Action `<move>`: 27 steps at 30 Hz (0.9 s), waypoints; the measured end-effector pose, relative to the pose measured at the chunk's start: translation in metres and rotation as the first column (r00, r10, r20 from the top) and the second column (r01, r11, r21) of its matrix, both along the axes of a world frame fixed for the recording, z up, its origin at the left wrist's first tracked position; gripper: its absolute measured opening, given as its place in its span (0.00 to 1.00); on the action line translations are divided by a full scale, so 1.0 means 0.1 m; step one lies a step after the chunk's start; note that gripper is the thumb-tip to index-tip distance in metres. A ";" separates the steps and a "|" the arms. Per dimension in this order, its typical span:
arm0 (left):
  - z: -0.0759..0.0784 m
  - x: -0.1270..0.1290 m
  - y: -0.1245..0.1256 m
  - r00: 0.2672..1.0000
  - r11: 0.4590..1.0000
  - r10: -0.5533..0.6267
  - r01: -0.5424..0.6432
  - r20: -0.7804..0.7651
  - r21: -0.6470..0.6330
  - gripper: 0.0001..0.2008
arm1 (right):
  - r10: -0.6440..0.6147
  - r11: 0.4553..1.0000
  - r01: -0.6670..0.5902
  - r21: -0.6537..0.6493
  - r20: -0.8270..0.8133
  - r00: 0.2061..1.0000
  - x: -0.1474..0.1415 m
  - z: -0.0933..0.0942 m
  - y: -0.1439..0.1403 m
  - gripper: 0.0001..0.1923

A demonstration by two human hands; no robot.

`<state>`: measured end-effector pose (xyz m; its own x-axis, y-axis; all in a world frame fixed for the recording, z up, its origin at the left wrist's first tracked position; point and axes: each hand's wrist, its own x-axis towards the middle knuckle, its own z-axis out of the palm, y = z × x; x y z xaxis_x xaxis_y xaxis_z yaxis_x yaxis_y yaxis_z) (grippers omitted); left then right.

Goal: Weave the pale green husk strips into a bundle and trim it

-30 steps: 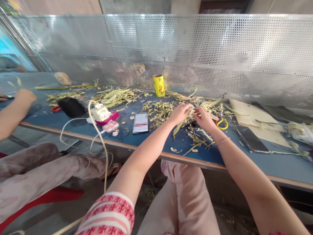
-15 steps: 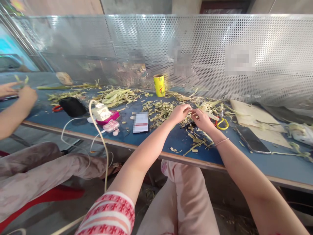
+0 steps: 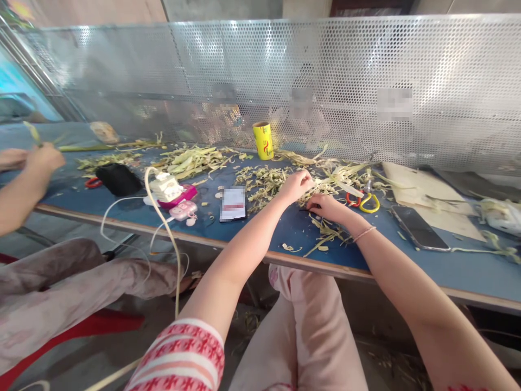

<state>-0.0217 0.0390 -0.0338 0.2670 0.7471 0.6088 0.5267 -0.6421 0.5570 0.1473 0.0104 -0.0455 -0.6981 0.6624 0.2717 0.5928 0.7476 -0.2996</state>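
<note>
My left hand (image 3: pixel 296 185) is closed in a pinch above a pile of pale green and yellow plant strips (image 3: pixel 266 182); whatever lies between its fingertips is too small to make out. Lower and to the right, my right hand (image 3: pixel 328 207) rests near the table surface with its fingers curled down at a small dark object, mostly hidden under them. Loose dry strips (image 3: pixel 329 231) lie just below that hand. Scissors with red and yellow handles (image 3: pixel 369 203) lie to its right, near long pale leaf strips (image 3: pixel 342 176).
A yellow roll (image 3: pixel 263 141) stands by the perforated metal panel (image 3: pixel 163 70). Left of my arms are a phone with a lit screen (image 3: pixel 233 203), a power strip (image 3: pixel 166 187) with cables and a black pouch (image 3: pixel 118 179). A dark phone (image 3: pixel 419 228) lies right. Another person's hands (image 3: pixel 44 157) work far left.
My hands, together at the fingertips before, are now apart. The right hand has moved down and left to the dark object on the table; the left stays nearly in place.
</note>
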 end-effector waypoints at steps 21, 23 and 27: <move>-0.02 -0.02 0.02 0.996 1.000 -0.020 0.021 -0.090 0.010 0.06 | -0.045 0.983 0.084 0.163 -0.226 0.973 0.06 0.10 -0.03 0.09; -0.02 -0.03 0.01 0.995 0.999 -0.027 0.029 -0.096 0.017 0.07 | -0.057 0.978 0.107 0.180 -0.265 0.963 0.07 0.10 -0.02 0.09; -0.01 -0.02 -0.02 0.995 1.000 -0.029 0.030 -0.099 0.005 0.07 | -0.090 0.972 0.152 0.181 -0.311 0.946 0.09 0.10 0.00 0.08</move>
